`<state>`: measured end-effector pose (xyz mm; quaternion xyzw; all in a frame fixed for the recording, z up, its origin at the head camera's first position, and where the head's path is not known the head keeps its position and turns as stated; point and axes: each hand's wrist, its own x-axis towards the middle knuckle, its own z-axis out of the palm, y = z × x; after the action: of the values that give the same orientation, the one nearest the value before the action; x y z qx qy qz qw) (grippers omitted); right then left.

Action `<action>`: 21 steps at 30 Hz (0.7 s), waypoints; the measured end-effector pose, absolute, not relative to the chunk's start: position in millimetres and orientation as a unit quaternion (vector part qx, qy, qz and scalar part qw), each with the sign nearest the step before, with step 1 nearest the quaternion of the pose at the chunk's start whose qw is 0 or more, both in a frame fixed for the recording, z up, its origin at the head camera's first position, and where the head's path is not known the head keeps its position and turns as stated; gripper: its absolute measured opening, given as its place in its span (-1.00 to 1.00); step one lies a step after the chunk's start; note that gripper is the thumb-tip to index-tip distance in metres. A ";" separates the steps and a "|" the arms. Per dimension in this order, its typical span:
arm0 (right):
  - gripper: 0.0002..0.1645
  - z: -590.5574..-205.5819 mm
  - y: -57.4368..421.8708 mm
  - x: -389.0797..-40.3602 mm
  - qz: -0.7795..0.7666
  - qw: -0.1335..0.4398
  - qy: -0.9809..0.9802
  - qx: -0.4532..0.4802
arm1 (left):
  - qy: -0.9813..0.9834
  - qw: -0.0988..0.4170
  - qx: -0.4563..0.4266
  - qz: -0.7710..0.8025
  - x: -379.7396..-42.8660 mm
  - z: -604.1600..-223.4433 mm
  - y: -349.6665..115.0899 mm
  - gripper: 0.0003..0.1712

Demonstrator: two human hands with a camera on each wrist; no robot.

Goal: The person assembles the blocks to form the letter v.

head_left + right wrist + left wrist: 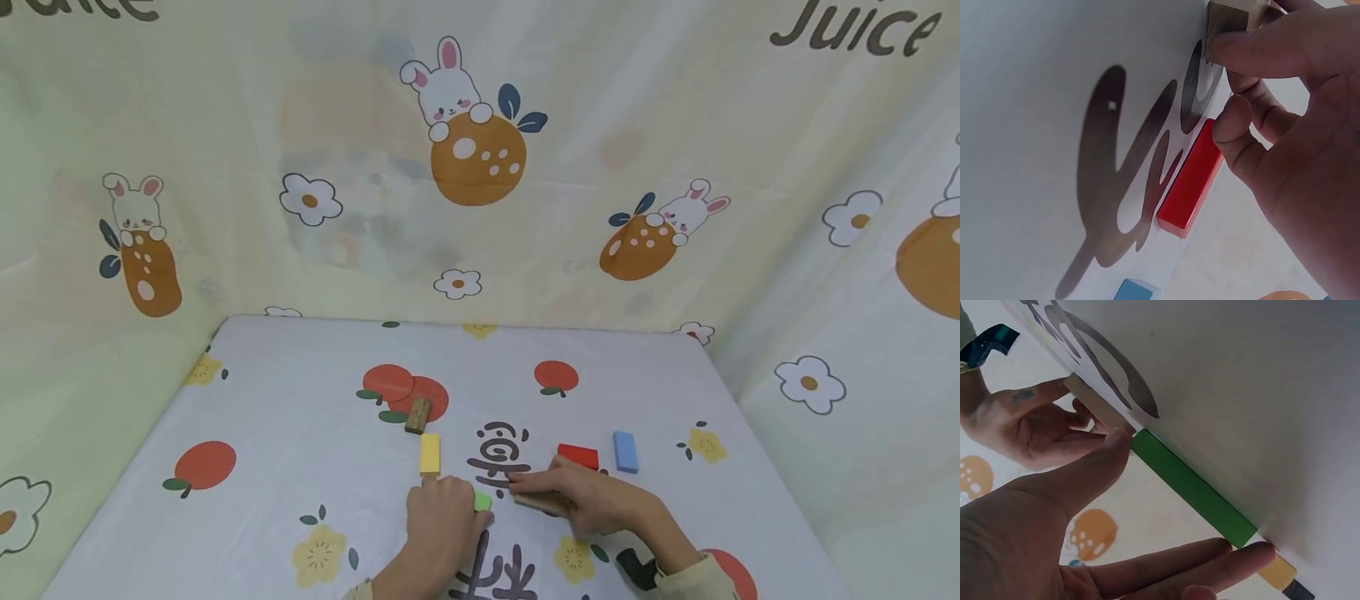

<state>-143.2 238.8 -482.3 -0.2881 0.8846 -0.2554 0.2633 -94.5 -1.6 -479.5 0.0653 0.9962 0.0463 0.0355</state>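
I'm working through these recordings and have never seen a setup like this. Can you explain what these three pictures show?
There is no machine here, just a person working bare-handed. The wide picture comes from a camera worn on the head, looking forward and down. The other two come from cameras on the wrists, each watching its own hand's work.

On the white printed surface lie small blocks. Ahead of the left hand are a yellow block and, beyond it, a dark wooden block. Near the right hand lies a red block, with a blue block further right.

The left hand's grip spans a green block, thumb at one end and fingers at the other. The right hand holds a tan block.
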 end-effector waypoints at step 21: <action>-0.09 -480.1 238.6 -140.6 -0.264 0.256 0.883 -0.293 | 0.997 0.030 0.065 0.021 -96.1 -479.2 -1.8 -0.38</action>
<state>-140.6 238.6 -480.1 -0.2926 0.8827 -0.2641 0.2557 -96.1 -1.8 -479.2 0.0648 0.9972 0.0206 0.0304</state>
